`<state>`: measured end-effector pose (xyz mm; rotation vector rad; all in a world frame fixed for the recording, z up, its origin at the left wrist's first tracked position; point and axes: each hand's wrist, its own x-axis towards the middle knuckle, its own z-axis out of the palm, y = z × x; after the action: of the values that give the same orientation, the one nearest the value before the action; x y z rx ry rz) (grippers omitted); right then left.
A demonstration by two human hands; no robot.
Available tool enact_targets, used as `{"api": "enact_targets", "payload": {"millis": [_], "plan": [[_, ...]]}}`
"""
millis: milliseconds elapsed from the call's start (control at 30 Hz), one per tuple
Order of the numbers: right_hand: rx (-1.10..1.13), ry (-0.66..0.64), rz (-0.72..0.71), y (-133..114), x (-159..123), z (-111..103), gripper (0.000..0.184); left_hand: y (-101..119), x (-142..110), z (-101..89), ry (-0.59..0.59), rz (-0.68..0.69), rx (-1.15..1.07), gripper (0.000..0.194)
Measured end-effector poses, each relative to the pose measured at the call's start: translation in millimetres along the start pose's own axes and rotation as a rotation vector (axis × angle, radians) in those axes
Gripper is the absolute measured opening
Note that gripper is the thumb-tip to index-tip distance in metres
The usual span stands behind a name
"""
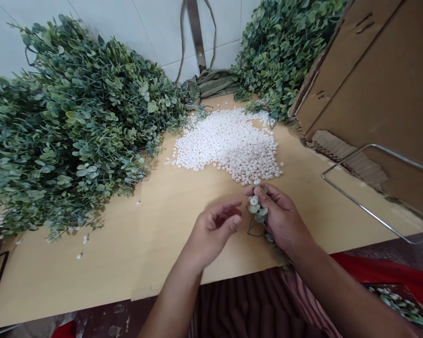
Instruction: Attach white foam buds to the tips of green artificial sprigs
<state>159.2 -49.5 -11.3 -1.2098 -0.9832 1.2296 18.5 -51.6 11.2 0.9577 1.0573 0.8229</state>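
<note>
My right hand point(282, 213) is closed around an artificial leaf sprig point(260, 213), with green leaves and a wire-like stem hanging below the fingers. A small white piece point(254, 200) sits among its leaves, and another shows at the thumb tip. Just left of the sprig, my left hand point(213, 227) is open with curled fingers, the thumb apart from them and nothing visible between. Beyond both hands spreads a heap of small white pieces point(225, 141) on the tan tabletop point(176, 202).
A large mound of artificial greenery point(77, 122) covers the left of the table; more greenery point(289, 51) stands at the back right. A cardboard box point(377, 89) and a bent metal wire frame point(366, 206) border the right side. Dark cloth point(216, 83) lies at the back.
</note>
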Motion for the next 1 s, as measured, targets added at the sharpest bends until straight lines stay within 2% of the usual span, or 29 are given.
{"api": "enact_targets", "payload": {"millis": [67,200,333,433,500,600,700,767,800,867,1000], "plan": [[0.048,0.071,-0.005,1,0,0,0.029,-4,-7,6.3,-0.042,-0.017,0.043,0.041],[0.079,0.163,-0.060,-1,3,3,0.025,-8,-8,13.4,-0.020,-0.044,0.064,0.032],[0.093,0.204,-0.122,-2,7,5,0.022,-6,-3,9.9,0.037,-0.061,-0.010,0.031],[-0.020,0.208,-0.176,-6,5,-2,0.023,-3,-2,6.1,0.051,-0.055,-0.043,0.030],[-0.181,0.232,-0.311,-13,-5,-12,0.033,-2,-1,3.7,0.038,-0.079,-0.067,0.031],[-0.548,0.238,-0.635,-28,-31,-29,0.047,1,2,0.5,0.026,-0.128,-0.105,0.033],[-0.942,-0.053,-0.866,-37,-55,-34,0.038,3,5,0.0,-0.001,-0.166,-0.119,0.031],[-1.055,-0.223,-0.969,-37,-62,-28,0.033,3,7,1.9,-0.021,-0.164,-0.128,0.029],[-1.084,-0.280,-0.976,-35,-62,-23,0.030,3,8,3.2,-0.027,-0.160,-0.133,0.028],[-1.080,-0.328,-0.969,-30,-55,-16,0.026,3,8,5.3,-0.033,-0.157,-0.131,0.027],[-0.885,-0.360,-0.909,-23,-38,-16,0.016,5,9,2.0,-0.091,-0.188,-0.047,0.027]]}}
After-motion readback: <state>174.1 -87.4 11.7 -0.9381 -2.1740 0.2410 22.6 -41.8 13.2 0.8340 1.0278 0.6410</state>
